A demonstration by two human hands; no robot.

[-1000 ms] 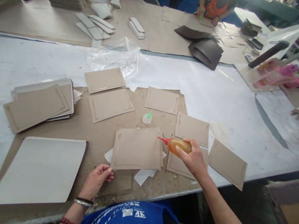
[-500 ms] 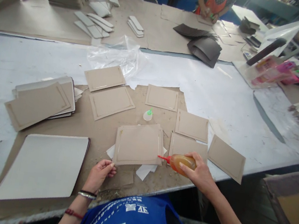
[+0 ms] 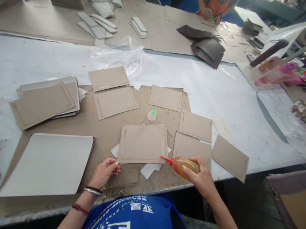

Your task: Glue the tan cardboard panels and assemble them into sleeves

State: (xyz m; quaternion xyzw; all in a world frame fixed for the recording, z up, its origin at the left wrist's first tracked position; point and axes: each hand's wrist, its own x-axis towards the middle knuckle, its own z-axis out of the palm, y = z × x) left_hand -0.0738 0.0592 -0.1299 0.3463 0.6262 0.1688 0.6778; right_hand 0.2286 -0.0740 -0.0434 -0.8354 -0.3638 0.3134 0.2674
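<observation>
In my right hand (image 3: pixel 202 176) is a squeeze bottle of amber glue (image 3: pixel 184 167), tilted on its side. Its red nozzle points left and its tip meets the lower right part of a tan cardboard panel (image 3: pixel 143 143). Thin wet-looking lines run along that panel's edges. My left hand (image 3: pixel 106 172) has thumb and fingers pinched at the panel's lower left corner. White paper scraps (image 3: pixel 150 170) stick out from under the panel. Just beyond it stands a small clear bottle with a green tip (image 3: pixel 152 115).
Similar panels with edge lines lie around, including one at the right (image 3: pixel 230 157) and one at the left (image 3: pixel 116 102). A white-faced board (image 3: pixel 49 164) lies front left. Further off are a clear plastic bag (image 3: pixel 118 58), dark sheets (image 3: pixel 207 50) and two people at work.
The view has shifted slightly. The bottle tip stays near the panel's lower right corner and my left hand stays at its lower left. Across the table, a co-worker's hands have moved a little.
</observation>
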